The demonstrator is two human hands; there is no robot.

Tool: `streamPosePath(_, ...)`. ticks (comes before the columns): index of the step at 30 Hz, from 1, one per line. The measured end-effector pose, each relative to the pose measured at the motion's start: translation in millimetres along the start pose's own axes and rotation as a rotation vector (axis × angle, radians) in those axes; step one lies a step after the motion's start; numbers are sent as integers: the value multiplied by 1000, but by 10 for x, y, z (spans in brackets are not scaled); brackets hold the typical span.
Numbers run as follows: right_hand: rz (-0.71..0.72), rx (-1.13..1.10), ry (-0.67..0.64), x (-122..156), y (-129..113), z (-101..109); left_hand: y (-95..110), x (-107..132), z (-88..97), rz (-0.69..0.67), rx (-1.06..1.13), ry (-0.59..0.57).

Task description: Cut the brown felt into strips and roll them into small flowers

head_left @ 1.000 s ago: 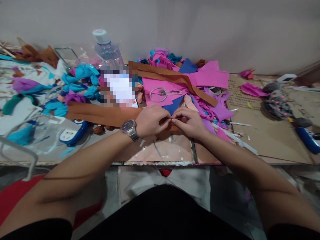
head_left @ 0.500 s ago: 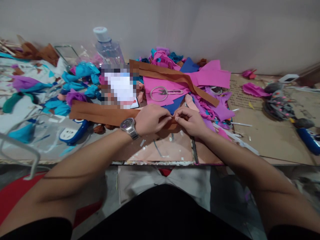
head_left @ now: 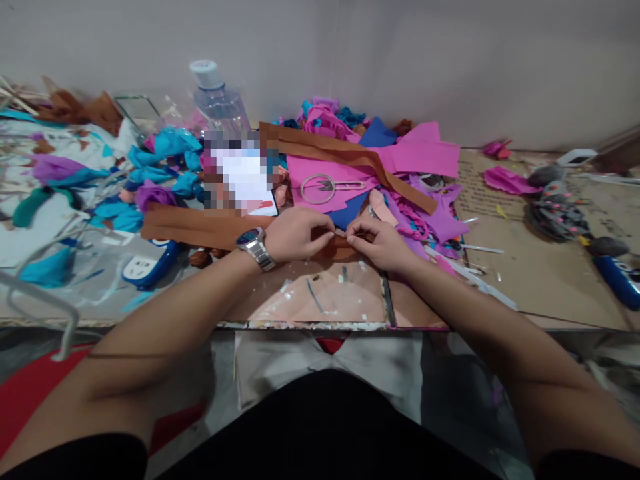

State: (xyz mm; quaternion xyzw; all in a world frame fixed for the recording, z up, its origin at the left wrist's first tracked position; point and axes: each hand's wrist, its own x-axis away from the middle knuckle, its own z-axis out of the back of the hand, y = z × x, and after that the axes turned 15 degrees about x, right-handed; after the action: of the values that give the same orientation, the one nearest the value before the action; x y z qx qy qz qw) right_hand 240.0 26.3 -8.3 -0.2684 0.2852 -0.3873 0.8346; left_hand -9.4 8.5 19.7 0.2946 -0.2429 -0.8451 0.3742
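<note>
In the head view, the left hand point(head_left: 295, 235) and the right hand point(head_left: 383, 243) met fingertip to fingertip over the near end of a brown strip point(head_left: 200, 227). Both hands pinched it with fingers curled tight, and neither hand was free. The strip lay flat on the table point(head_left: 525, 280), running from the pinch leftward past the wristwatch point(head_left: 254, 245) toward a blue power strip point(head_left: 145, 267). As far as could be judged, only the end at the fingertips was being worked; the long remainder lay unfolded. Bunched teal pieces point(head_left: 165, 143) were heaped at the left. A second brown strip point(head_left: 350, 157) crossed the pink sheets point(head_left: 425, 157) behind the hands, and a ring-handled snip point(head_left: 325, 188) rested on the pink. The fingers covered the pinched end, so its fold or roll could not be made out. A patch beside the bottle point(head_left: 217, 100) was blurred out, and the table's left side appeared smeared.
</note>
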Motion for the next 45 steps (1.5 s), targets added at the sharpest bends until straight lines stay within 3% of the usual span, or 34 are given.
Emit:
streamPosePath(12,137,192,74,45,-68,-25,95,8,19,92,89,-45)
streamPosePath(25,197,274,133,65,-107,-46,91,7,11,41,82,-199)
streamPosePath(45,313,345,264,68,-102,-65,151,-6,9,145,203,-168)
